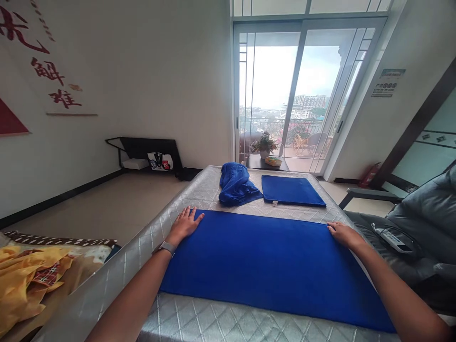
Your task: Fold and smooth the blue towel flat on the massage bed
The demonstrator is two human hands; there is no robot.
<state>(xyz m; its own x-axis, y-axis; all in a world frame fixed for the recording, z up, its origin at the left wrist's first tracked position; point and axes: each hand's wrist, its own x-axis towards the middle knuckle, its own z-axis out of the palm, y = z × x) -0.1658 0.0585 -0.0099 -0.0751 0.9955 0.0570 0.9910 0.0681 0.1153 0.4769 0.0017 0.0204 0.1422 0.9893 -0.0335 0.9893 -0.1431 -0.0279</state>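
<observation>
Lying flat on the quilted mattress point(213, 320), blue cloth point(267, 266) spans from left hand point(185, 222), fingers spread over its far-left corner, to right hand point(345, 234), fingers bent at far-right corner (cannot tell whether pinching). Surface: smooth, rectangular.

On the white hanging scroll point(46, 66) at the left, 2 large red characters read 解 and 难; above them, a 3rd, cut by the view's edge, shows 尤. Print on the wall sign point(387, 83), the folded blue cloth's point(292, 190) white tag point(275, 203) and the white bag point(160, 161) is too small to read.
</observation>
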